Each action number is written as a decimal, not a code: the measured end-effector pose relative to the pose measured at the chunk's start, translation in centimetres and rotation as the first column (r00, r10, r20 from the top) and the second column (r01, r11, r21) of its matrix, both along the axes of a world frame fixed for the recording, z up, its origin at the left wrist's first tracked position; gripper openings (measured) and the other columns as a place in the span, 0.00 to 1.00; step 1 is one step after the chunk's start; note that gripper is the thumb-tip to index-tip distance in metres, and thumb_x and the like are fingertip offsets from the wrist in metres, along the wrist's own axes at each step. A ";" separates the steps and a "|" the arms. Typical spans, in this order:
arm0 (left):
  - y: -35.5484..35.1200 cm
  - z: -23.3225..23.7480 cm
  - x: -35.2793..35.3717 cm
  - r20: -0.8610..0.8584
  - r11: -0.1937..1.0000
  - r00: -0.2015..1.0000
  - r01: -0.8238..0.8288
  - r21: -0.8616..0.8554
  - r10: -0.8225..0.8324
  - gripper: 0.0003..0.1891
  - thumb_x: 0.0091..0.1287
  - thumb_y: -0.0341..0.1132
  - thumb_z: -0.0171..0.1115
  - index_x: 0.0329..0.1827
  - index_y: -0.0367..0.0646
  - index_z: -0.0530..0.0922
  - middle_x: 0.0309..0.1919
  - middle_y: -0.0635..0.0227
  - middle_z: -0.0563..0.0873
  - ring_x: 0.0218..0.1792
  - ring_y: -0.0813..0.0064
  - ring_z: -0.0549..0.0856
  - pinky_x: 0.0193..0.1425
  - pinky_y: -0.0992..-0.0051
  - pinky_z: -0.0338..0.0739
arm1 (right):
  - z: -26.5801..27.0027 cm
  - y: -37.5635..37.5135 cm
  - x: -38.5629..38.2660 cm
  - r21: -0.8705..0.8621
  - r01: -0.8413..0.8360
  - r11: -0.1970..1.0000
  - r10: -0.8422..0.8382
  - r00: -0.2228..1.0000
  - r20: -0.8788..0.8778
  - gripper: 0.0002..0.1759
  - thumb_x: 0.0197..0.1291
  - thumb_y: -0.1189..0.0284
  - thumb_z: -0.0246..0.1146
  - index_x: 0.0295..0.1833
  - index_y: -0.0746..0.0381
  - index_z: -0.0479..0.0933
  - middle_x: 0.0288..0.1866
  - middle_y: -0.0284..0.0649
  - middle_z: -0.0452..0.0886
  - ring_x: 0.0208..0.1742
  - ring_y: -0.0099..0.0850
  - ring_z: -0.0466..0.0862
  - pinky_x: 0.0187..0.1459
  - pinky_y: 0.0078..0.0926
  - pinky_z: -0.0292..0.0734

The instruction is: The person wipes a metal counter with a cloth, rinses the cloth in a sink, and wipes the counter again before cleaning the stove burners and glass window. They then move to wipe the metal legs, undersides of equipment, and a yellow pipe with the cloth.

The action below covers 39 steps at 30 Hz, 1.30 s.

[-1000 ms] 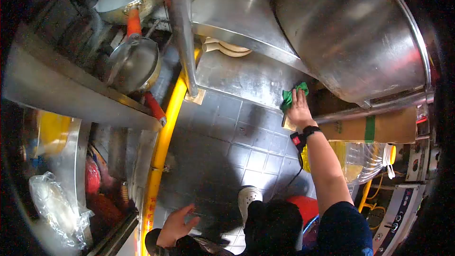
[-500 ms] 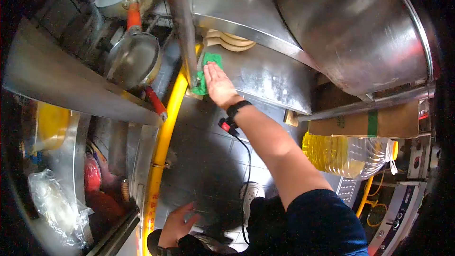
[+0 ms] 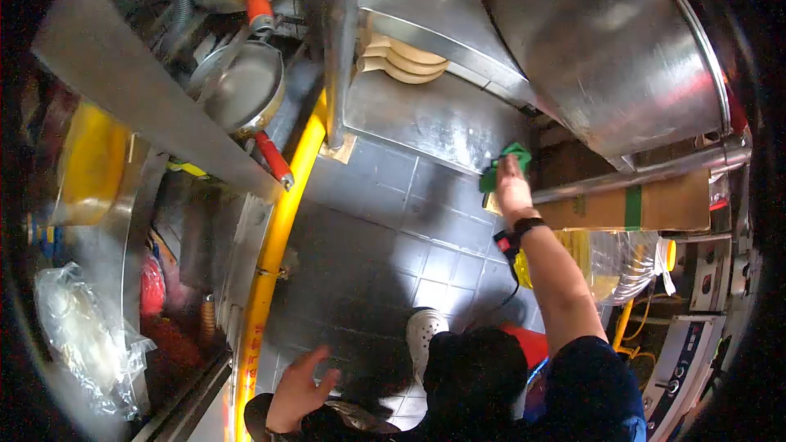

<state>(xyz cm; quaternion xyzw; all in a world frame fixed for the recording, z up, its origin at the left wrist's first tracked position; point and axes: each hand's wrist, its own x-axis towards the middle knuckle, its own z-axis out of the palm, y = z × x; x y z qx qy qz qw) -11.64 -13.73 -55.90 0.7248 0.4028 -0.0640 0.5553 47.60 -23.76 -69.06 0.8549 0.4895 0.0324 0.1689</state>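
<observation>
My right hand holds a green cloth at the right end of a low steel shelf, beside the table leg there. The cloth shows around the fingertips, and part of it is hidden under the hand. A dark band with a red and black device circles that wrist. Low at the left, my left hand hangs over the floor with its fingers apart and nothing in them. Several stacked pale curved pieces lie at the back of the shelf.
A big steel pot stands on the upper shelf, right. Below are a cardboard box and an oil bottle. A yellow pipe runs along the left, near a pan with a red handle and a clear plastic bag.
My right hand has swept the green cloth from the shelf's left end to its right end. My left hand stays low at the left, fingers apart. The view has shifted slightly.
</observation>
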 end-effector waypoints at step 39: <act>-0.2 -4.5 0.1 -0.113 0.999 0.993 0.013 -0.031 -0.017 0.26 0.61 0.37 0.74 0.61 0.35 0.79 0.53 0.53 0.87 0.55 0.57 0.86 0.59 0.64 0.80 | 1.8 8.6 7.8 0.317 0.581 0.750 -0.324 0.740 -0.589 0.31 0.65 0.68 0.52 0.73 0.66 0.63 0.76 0.60 0.61 0.77 0.55 0.61 0.76 0.46 0.59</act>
